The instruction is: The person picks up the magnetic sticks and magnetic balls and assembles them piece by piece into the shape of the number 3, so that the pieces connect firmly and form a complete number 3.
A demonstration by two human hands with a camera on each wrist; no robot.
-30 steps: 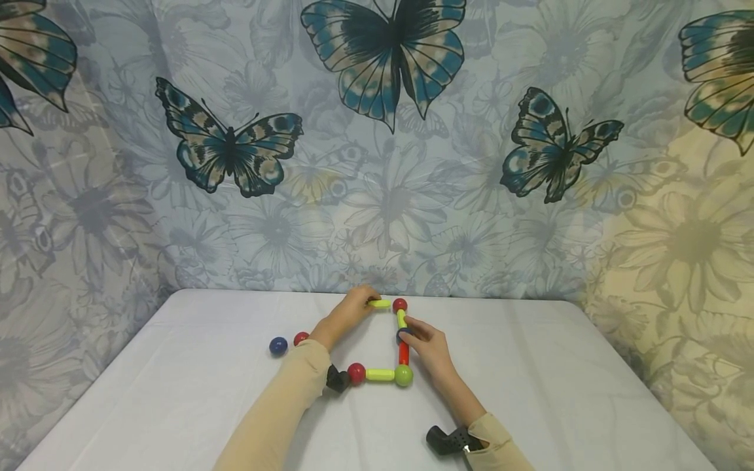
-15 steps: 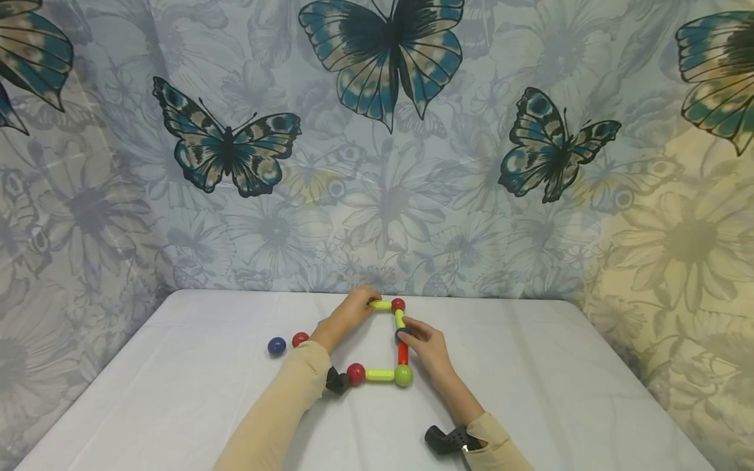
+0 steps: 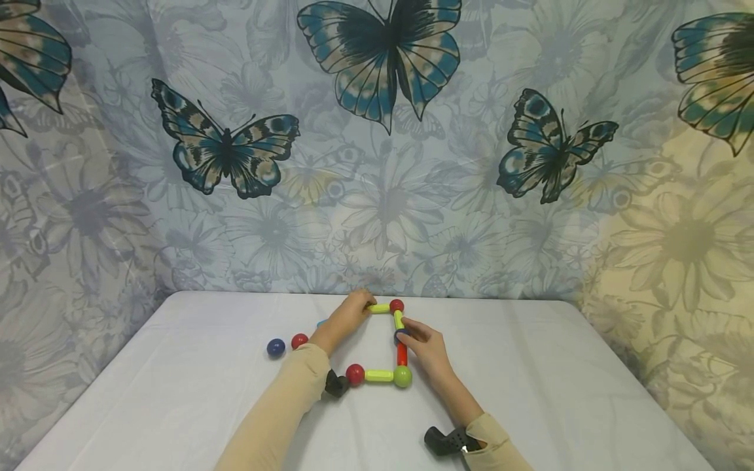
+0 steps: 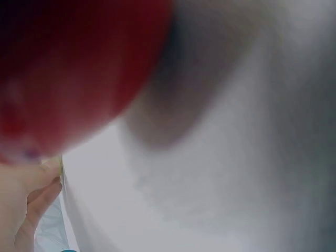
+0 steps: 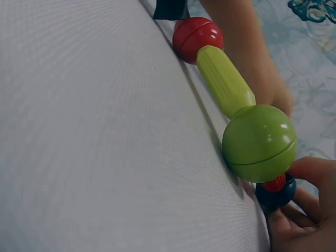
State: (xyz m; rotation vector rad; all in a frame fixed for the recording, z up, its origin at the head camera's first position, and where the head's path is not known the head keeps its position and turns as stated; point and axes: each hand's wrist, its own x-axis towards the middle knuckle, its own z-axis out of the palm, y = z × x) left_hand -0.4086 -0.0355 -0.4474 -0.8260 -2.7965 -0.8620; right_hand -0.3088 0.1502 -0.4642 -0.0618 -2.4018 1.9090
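In the head view my left hand pinches a yellow-green rod whose right end meets a red ball. From that ball another yellow-green rod runs towards me to a dark blue ball, gripped by my right hand. A red rod links the blue ball to a green ball. A front yellow-green rod joins the green ball to a near red ball. That red ball looms blurred in the left wrist view, partly covering my left hand.
On the white table, a loose blue ball and red ball lie left of my left forearm. A light blue piece shows partly behind that arm. A butterfly-patterned cloth hangs at the table's far edge.
The far yellow-green rod in my left hand has closed a small gap and now meets the far red ball. My right hand keeps its grip on the blue ball.
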